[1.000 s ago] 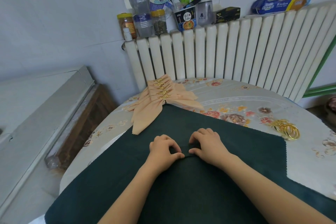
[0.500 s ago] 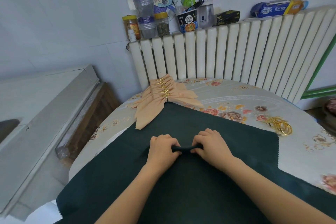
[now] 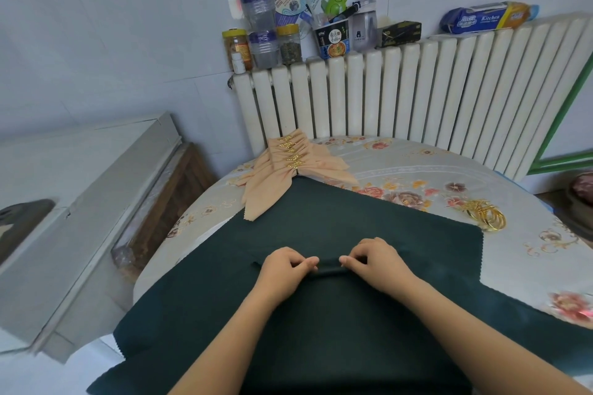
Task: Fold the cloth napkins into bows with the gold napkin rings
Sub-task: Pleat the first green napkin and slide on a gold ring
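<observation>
I count several peach bows (image 3: pixel 290 167) ringed already, just past the green napkin (image 3: pixel 321 221). On it, my left hand (image 3: pixel 284 269) and right hand (image 3: pixel 378 263) each pinch a first pleat — spare gold rings (image 3: pixel 486 216) (unused) wait right of it.

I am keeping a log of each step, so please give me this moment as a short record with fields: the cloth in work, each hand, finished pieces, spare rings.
cloth in work: dark green napkin, spread flat on the floral tablecloth, one pleat raised at its middle
left hand: pinches the pleat
right hand: pinches the same pleat, apart from the left
finished pieces: beige napkin bows with gold rings, stacked by the radiator
spare rings: gold napkin rings, loose, right of the green napkin
</observation>
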The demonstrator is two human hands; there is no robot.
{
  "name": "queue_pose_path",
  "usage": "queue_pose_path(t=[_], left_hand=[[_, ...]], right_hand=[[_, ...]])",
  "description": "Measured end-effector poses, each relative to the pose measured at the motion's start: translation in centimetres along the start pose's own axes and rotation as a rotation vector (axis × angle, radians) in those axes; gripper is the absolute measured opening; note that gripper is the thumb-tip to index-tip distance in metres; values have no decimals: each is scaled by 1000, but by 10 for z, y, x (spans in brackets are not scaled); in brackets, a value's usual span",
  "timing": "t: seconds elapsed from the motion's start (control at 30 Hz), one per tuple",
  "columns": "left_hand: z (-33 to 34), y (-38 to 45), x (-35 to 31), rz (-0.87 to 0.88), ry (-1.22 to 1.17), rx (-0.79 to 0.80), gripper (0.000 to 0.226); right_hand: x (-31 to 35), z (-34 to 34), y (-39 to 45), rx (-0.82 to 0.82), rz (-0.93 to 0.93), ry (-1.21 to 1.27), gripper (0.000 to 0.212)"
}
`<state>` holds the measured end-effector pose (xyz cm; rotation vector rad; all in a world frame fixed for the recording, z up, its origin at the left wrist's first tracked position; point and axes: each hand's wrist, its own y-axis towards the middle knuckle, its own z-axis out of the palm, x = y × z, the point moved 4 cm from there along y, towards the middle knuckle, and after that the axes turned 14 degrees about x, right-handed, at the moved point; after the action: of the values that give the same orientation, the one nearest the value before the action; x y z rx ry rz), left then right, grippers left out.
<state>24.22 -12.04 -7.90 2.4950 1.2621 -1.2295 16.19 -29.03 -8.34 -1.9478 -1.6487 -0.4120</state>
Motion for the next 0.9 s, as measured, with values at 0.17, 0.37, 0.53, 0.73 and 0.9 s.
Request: queue_pose_path(t=[0.17,0.37,0.53,0.73,0.9], left_hand=[[3,6,-5,-15,215,-80,21],[-2,9,-12,-2,366,-57,29],[0,-8,-20,134,404,-151,17],[3,-37,-11,167,301,-105,13],[11,-53,1,92,191,54,9]], right_hand=[[-1,5,4,-89,81,-101,38],[6,0,2,-170,65,-242,22],[13,1,-17,-305,-69,-335,9],[10,3,-43,-210,-144,-283,19],[3,11,-55,-69,-104,-216,23]])
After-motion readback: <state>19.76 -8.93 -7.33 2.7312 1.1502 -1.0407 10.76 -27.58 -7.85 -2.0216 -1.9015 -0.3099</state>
